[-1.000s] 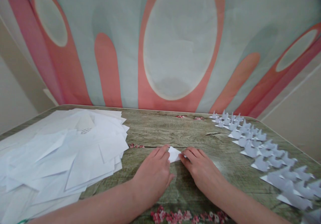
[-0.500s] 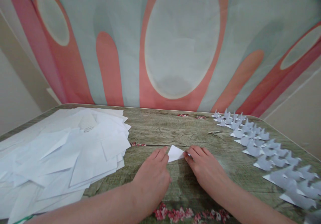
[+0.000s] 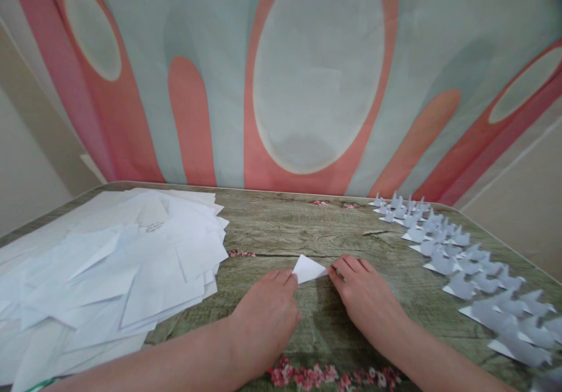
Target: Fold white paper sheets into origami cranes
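Note:
A small white folded paper [image 3: 308,269] lies on the wood-patterned table between my hands, its narrow tip pointing right. My left hand [image 3: 270,307] is closed at its left edge, fingertips pressed against the paper. At the tip on the right, my right hand [image 3: 362,289] pinches the paper between thumb and fingers. The undersides of both hands and the paper's lower layers are hidden.
To the left spreads a large heap of loose white paper sheets [image 3: 171,281]. Several rows of folded white paper birds [image 3: 461,286] stand along the right side of the table [image 3: 281,222]. A patterned pink and grey-green backdrop [image 3: 228,88] rises behind.
My right hand has shifted slightly right, out to the paper's tip, so more of the paper shows. The left fingers have drawn together at its left edge.

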`<state>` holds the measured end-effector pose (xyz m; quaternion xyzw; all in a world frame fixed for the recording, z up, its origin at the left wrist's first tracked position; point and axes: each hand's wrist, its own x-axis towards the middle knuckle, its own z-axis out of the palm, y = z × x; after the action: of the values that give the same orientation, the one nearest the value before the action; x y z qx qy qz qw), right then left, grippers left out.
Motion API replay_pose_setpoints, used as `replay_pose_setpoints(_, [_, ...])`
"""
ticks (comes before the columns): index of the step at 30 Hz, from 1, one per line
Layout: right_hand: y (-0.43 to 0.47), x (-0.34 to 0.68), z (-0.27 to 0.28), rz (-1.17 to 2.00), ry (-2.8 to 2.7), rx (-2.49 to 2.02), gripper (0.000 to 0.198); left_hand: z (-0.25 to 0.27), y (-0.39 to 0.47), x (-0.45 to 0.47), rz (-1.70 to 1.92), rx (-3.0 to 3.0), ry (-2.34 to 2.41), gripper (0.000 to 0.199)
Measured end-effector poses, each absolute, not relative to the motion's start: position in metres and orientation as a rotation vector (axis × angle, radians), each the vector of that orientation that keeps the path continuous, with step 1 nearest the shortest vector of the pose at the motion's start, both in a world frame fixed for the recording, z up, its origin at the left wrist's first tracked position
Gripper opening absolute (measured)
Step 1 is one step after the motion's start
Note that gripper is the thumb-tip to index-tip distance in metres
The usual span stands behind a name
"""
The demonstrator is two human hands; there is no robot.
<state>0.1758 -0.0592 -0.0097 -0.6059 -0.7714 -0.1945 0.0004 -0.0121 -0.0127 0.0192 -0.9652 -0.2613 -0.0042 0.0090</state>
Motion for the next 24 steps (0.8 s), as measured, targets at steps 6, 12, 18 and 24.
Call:
replay_pose_setpoints(6, [-0.06,0.176,-0.01,-0.61,-2.41,-1.918,0.021,0.019,-0.012,-0.013,0.005,-3.014,-0.803,0.021])
replay_pose_setpoints(12, [-0.061,0.172,-0.009,-0.612,-2.418,-1.931,0.021,0.018,-0.009,-0.014,0.031,-3.028,-0.75,0.02])
replay_pose_setpoints(18, [-0.057,0.176,-0.015,-0.565,-2.295,-1.825,0.015,0.006,-0.011,-0.008,-0.006,-2.958,-0.708,0.02])
replay_pose_setpoints(24, [-0.047,0.181,-0.023,-0.366,-2.136,-1.717,0.017,0.003,-0.016,-0.004,0.004,-2.873,-0.612,0.023])
